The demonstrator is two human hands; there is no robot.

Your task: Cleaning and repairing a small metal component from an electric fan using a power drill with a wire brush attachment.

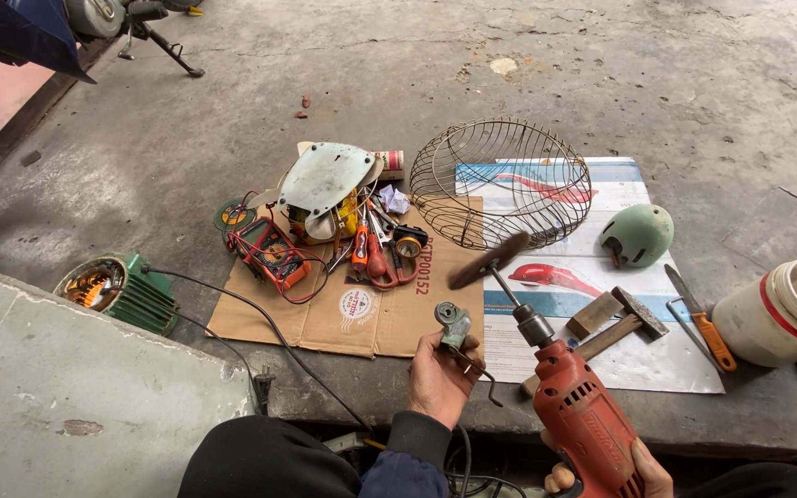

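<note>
Your left hand (pixel 437 376) is closed around a small grey metal part (pixel 455 325), held up at the near edge of the cardboard (pixel 325 318). Your right hand (pixel 634 470) grips the red drill (pixel 581 415), whose spinning wire brush (pixel 489 260) blurs just right of and beyond the part. Brace your left wrist, bring the brush in lightly, and keep your fingertips below its edge.

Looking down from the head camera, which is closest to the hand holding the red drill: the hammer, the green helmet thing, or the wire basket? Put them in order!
From the right hand on the red drill:
1. Hammer, just ahead on the poster, slightly right.
2. Green dome-shaped cover, farther ahead on the poster's right edge.
3. Wire basket, farthest, ahead and to the left.
</note>
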